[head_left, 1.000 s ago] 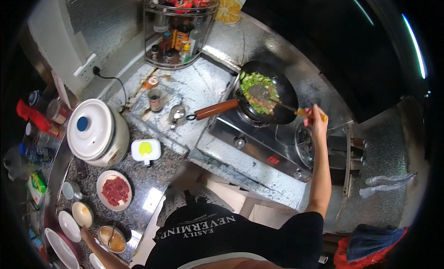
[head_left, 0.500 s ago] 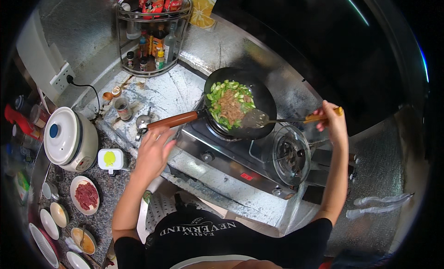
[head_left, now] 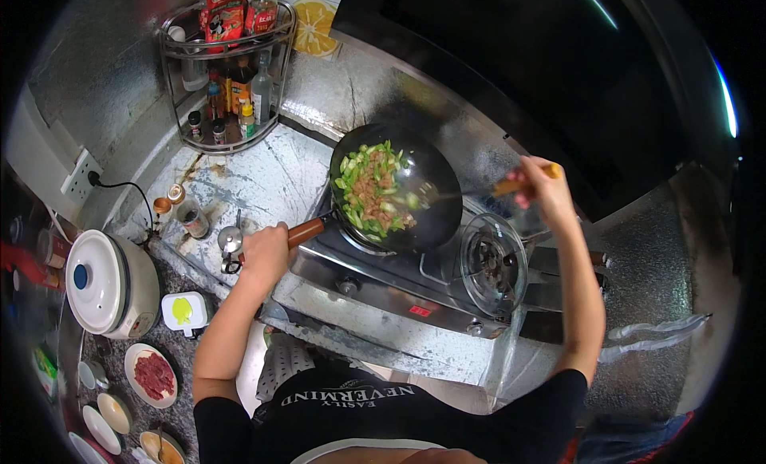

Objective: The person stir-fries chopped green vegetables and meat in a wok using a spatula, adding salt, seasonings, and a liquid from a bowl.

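Observation:
A black wok [head_left: 439,165] with a brown handle [head_left: 306,232] sits on the left burner of the gas stove. My left hand [head_left: 266,255] is closed around the end of that handle. Sliced green peppers [head_left: 351,173] and browned meat strips [head_left: 373,191] lie in the left half of the wok. My right hand [head_left: 547,194] grips the yellowish-brown handle of a spatula [head_left: 507,186]. Its blade is smeared by motion inside the wok, near the right edge of the food.
A glass lid [head_left: 523,260] rests over the right burner. A tiered metal rack [head_left: 229,149] with bottles stands at the back left. On the left counter are a white cooker [head_left: 97,276], a plate of raw meat [head_left: 155,376] and several bowls. A dark range hood [head_left: 511,57] overhangs the back right.
My left hand, open beside the handle before, has closed on it. The spatula has swept through the wok, and the food has shifted and spread. The whole view has moved slightly.

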Demonstrator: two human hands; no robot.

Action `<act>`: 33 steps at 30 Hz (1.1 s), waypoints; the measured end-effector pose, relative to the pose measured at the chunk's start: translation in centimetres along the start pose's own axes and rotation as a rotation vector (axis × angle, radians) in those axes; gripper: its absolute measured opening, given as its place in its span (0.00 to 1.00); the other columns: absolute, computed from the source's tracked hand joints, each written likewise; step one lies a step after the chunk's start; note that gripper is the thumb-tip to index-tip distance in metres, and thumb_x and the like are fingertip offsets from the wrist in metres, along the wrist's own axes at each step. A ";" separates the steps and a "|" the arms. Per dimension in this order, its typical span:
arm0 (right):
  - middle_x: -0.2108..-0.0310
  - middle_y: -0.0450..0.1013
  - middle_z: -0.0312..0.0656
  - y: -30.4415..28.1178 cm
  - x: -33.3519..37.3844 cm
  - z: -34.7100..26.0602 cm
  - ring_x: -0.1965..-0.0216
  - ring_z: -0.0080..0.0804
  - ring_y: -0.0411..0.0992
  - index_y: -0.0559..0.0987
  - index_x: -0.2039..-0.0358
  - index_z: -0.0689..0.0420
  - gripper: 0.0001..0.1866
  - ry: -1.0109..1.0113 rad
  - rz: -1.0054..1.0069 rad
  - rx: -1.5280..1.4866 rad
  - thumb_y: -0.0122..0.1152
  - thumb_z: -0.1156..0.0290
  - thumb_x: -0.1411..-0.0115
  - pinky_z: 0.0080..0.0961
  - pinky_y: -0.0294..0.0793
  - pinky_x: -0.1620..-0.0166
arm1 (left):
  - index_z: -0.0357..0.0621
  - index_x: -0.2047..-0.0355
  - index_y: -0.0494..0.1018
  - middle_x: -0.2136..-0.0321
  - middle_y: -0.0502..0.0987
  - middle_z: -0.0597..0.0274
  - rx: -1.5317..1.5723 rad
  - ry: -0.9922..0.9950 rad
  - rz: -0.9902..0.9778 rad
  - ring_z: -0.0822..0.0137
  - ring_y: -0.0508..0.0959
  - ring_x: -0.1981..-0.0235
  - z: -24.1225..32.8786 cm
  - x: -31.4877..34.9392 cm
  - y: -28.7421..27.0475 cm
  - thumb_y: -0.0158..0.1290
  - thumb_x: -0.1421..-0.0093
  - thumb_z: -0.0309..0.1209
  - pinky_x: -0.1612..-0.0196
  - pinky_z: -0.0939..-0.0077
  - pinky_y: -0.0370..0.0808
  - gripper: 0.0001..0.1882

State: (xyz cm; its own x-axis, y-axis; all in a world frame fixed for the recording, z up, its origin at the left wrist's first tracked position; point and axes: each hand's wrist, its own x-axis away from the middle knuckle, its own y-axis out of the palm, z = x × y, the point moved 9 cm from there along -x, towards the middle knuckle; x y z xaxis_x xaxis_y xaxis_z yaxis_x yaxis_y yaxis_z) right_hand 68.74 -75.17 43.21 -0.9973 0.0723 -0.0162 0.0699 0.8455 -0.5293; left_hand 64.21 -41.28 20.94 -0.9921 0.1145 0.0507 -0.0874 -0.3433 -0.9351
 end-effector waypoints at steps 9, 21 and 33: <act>0.69 0.71 0.50 2.7 1.7 10.1 0.84 0.26 0.71 0.68 0.77 0.60 0.11 0.174 0.214 -0.617 0.42 0.68 0.43 0.17 0.74 0.78 | 0.39 0.71 0.68 0.79 0.74 0.50 0.054 0.090 -0.059 0.52 0.75 0.76 -0.4 0.0 -0.1 0.53 0.57 0.28 0.71 0.62 0.71 0.11; 0.76 0.72 0.41 2.8 0.6 4.8 0.87 0.20 0.66 0.69 0.81 0.62 0.14 -0.006 0.094 -0.087 0.43 0.67 0.43 0.14 0.67 0.83 | 0.38 0.73 0.68 0.81 0.74 0.50 0.082 0.169 -0.019 0.53 0.76 0.76 0.4 0.0 -0.8 0.51 0.57 0.25 0.72 0.64 0.72 0.09; 0.74 0.71 0.48 0.3 3.3 7.3 0.89 0.20 0.66 0.67 0.81 0.60 0.13 0.355 0.139 -0.459 0.42 0.68 0.43 0.08 0.67 0.87 | 0.39 0.71 0.68 0.79 0.74 0.50 0.098 0.106 -0.086 0.52 0.75 0.75 -0.9 0.3 -0.5 0.51 0.57 0.25 0.72 0.63 0.71 0.10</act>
State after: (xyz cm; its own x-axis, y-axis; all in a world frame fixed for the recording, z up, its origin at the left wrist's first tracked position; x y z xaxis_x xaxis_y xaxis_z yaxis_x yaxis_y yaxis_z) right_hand 65.27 -78.53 36.79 -0.9143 0.3046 0.2668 0.2819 0.9518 -0.1207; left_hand 64.00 -40.23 21.07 -0.9659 0.2438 0.0872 -0.1855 -0.4163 -0.8901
